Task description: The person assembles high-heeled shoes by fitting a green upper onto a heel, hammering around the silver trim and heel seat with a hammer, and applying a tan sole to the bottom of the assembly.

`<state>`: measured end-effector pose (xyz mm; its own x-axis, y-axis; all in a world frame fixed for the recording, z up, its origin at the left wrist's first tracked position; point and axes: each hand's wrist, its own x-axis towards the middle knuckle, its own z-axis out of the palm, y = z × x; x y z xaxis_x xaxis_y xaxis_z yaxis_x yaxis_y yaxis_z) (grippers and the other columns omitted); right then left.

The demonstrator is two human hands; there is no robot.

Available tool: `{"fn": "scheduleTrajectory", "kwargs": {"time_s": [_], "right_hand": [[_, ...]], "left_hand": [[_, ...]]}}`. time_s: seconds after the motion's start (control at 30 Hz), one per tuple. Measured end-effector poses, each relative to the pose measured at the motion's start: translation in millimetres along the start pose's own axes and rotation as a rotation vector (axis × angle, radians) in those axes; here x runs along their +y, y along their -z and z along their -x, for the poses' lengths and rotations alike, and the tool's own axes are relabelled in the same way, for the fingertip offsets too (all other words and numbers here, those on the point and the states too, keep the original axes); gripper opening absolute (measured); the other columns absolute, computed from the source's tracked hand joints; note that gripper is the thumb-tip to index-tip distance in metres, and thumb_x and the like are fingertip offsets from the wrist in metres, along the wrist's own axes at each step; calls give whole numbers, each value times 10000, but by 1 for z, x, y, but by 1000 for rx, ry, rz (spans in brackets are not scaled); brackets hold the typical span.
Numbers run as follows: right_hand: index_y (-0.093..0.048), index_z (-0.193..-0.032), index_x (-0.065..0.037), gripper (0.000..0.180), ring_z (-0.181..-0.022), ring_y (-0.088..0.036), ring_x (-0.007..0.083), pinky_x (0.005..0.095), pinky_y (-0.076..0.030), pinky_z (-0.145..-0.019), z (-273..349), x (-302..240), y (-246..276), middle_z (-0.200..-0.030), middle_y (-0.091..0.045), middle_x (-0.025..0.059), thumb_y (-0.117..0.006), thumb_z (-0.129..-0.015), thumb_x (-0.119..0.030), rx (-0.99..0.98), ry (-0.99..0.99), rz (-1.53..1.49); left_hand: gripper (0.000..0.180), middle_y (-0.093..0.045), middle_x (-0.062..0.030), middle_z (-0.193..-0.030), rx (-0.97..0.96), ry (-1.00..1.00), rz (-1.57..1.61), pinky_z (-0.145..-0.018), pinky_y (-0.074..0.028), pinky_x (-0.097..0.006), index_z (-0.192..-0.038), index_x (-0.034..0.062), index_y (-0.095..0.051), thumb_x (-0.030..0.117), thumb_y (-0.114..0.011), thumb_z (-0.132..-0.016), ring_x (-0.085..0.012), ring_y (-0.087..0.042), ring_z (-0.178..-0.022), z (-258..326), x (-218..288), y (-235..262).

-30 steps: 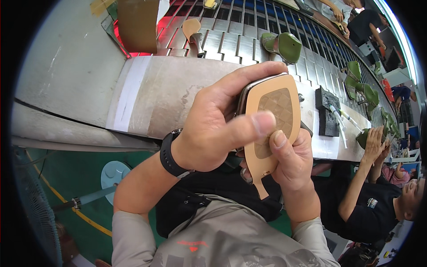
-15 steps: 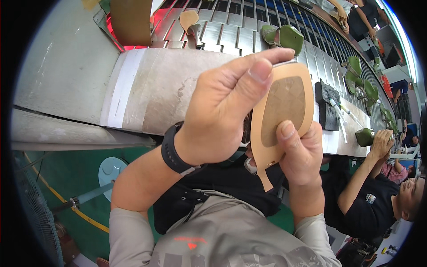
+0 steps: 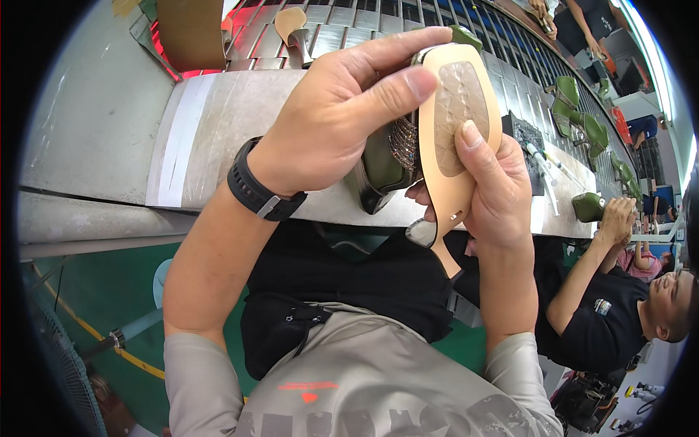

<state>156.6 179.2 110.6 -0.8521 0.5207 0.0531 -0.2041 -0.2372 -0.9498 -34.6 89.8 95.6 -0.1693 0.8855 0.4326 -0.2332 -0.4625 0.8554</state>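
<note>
A tan shoe sole with a brownish inner panel and a narrow tail faces me, lying against a women's shoe with a glittering beaded strap. Dark green shows inside the shoe. My left hand is wrapped round the toe end, its thumb at the sole's edge and its fingers over the top. From the right, my right hand grips the sole's narrower half. Its thumb presses flat on the panel, while the other fingers are mostly hidden behind. The tail end hangs free below.
Beyond the pale bench runs a slatted metal conveyor. It carries a tan sole with heel and several green shoes. A black block and white-handled brushes lie at right, near a co-worker's hands. A fan stands lower left.
Both hands have carried the shoe up and away from my body. It has turned, so the beaded strap and green side now show, and my left thumb sits lower along the edge.
</note>
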Motion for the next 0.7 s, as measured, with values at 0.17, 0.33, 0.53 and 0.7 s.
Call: {"fn": "scheduleTrajectory", "kwargs": {"time_s": [0.17, 0.33, 0.53, 0.7], "right_hand": [[-656, -1176, 94, 404, -545, -721, 211, 285, -608, -467, 0, -2, -8, -828, -743, 166, -533, -1113, -286, 93, 0, 194], [-680, -1143, 76, 358, -809, -666, 81, 246, -532, -691, 18, 15, -18, -956, -740, 63, -541, -1119, -253, 98, 151, 207], [-613, -828, 9, 318, -494, -548, 112, 306, -416, -456, 50, 31, -37, -581, -583, 41, -638, -1070, -197, 89, 431, 581], [-603, -811, -8, 236, -437, -531, 218, 325, -415, -433, 55, 29, -55, -558, -531, 75, -716, -996, -102, -39, 432, 768]], "left_hand": [[719, -567, -142, -1485, -57, -71, -115, -1165, -423, -365, -1611, -41, -363, 183, -688, -1010, -213, -547, -1366, 9, 4, -2], [722, -530, -209, -1533, 85, 17, 21, -1194, -407, -396, -1578, -83, -384, 140, -621, -933, -259, -534, -1410, 33, 21, -17], [590, -554, -336, -1485, 119, -97, -221, -1158, -463, -447, -1504, -107, -472, 296, -531, -1078, -362, -570, -1388, 76, 33, -23], [518, -619, -374, -1374, 290, -65, -253, -1073, -539, -450, -1408, -66, -579, 359, -528, -1117, -366, -661, -1270, 100, 49, -32]]}}
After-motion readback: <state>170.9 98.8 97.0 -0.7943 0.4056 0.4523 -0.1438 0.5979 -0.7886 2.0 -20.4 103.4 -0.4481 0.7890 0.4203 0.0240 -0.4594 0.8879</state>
